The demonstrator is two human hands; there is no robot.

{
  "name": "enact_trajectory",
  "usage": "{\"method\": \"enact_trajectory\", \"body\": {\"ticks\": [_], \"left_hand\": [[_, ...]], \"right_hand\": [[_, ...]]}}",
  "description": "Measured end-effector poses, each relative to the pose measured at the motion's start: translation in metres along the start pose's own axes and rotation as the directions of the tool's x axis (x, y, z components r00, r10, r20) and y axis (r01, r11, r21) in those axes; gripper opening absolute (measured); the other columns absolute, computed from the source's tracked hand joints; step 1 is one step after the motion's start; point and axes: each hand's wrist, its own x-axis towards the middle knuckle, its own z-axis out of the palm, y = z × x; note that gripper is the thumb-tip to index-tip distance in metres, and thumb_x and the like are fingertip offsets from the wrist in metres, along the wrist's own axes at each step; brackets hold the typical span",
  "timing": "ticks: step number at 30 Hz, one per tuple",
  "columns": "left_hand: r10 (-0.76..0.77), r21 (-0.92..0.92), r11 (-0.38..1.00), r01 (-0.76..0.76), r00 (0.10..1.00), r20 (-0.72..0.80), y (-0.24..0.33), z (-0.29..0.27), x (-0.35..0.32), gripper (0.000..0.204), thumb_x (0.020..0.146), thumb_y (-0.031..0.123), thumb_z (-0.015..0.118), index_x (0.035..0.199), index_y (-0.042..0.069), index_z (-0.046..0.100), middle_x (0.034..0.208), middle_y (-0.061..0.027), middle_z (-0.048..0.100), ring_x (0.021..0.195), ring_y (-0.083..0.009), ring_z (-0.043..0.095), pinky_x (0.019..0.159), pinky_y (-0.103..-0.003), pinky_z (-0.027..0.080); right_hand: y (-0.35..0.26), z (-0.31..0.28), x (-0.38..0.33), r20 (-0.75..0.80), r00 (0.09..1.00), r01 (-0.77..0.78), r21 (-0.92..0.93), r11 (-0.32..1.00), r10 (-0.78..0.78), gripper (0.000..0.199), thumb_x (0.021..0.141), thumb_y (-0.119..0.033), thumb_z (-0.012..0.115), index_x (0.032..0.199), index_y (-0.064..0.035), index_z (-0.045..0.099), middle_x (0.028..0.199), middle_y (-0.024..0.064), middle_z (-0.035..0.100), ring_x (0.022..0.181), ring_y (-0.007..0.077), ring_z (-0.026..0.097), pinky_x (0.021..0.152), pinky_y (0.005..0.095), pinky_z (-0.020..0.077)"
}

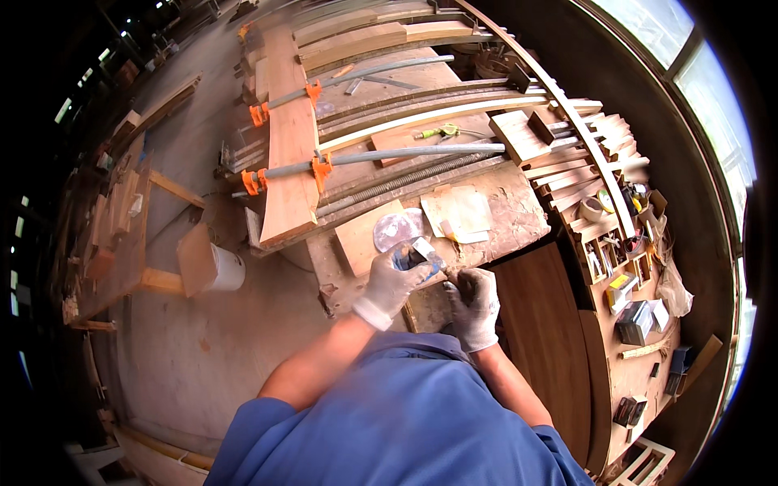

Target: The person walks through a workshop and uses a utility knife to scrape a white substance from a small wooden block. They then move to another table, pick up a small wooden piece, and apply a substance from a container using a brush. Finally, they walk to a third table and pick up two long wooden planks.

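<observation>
Both of my hands wear pale work gloves and meet in front of my waist, over the near edge of the workbench (519,219). My left hand (387,283) is closed around a small pale flat piece (423,248), with some blue beside its fingertips. Fingers curled, my right hand (474,304) almost touches the left one; a small dark thing shows at its fingertips, too small to name. Just beyond them lie a round pale disc (395,229), a sheet of paper-like material (458,212) and a thin wooden board (365,235).
Orange-ended pipe clamps (413,152) cross a wide plank (290,146) on the bench. An air blow gun (438,131) lies between the pipes. At right, a side table (604,324) holds boxes, tape rolls and wood strips. A white bucket (229,269) stands on the floor at left.
</observation>
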Motion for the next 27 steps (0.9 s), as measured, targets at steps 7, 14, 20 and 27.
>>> {"method": "enact_trajectory", "body": {"ticks": [7, 14, 20, 27], "left_hand": [[0.167, 0.252, 0.958, -0.138, 0.981, -0.100, 0.001, 0.015, -0.004, 0.023, 0.086, 0.000, 0.073, 0.108, 0.001, 0.066, 0.096, -0.0033, 0.071, 0.088, -0.0099, 0.067, 0.079, -0.026, 0.056], [0.072, 0.258, 0.965, -0.043, 0.992, -0.104, -0.013, 0.015, -0.004, 0.011, 0.092, 0.004, 0.068, 0.102, -0.001, 0.067, 0.090, -0.0043, 0.071, 0.079, -0.0096, 0.067, 0.069, -0.025, 0.055], [-0.036, 0.192, 0.979, 0.069, 0.984, -0.174, 0.000, 0.019, -0.001, 0.019, 0.102, 0.015, 0.059, 0.099, -0.002, 0.068, 0.086, -0.0078, 0.072, 0.065, -0.0127, 0.068, 0.055, -0.024, 0.052], [-0.003, 0.049, 0.998, 0.033, 0.862, -0.508, 0.012, -0.031, 0.047, 0.022, 0.103, 0.020, 0.059, 0.092, 0.003, 0.065, 0.065, -0.0041, 0.063, 0.048, -0.0114, 0.054, 0.042, -0.026, 0.045]], "right_hand": [[-0.008, 0.009, -0.005, 0.052, 0.998, -0.023, -0.036, 0.999, 0.025, 0.039, 0.079, -0.002, 0.080, 0.113, -0.0050, 0.061, 0.105, 0.0149, 0.061, 0.081, 0.0294, 0.064, 0.068, 0.0378, 0.0534], [-0.020, 0.002, -0.007, 0.288, 0.899, -0.350, 0.016, 0.937, 0.330, 0.034, 0.086, -0.015, 0.076, 0.114, -0.0018, 0.063, 0.084, 0.0158, 0.066, 0.075, 0.0300, 0.067, 0.068, 0.0382, 0.0528], [-0.039, -0.009, -0.002, 0.425, 0.755, -0.576, 0.064, 0.815, 0.500, 0.029, 0.093, -0.018, 0.071, 0.114, 0.0009, 0.064, 0.079, 0.0090, 0.066, 0.070, 0.0099, 0.059, 0.067, 0.0289, 0.0515], [-0.046, -0.015, -0.011, 0.419, 0.735, -0.564, -0.060, 0.824, 0.533, 0.027, 0.092, -0.021, 0.069, 0.107, 0.0007, 0.064, 0.075, 0.0137, 0.067, 0.068, 0.0202, 0.066, 0.065, 0.0356, 0.0531]]}}
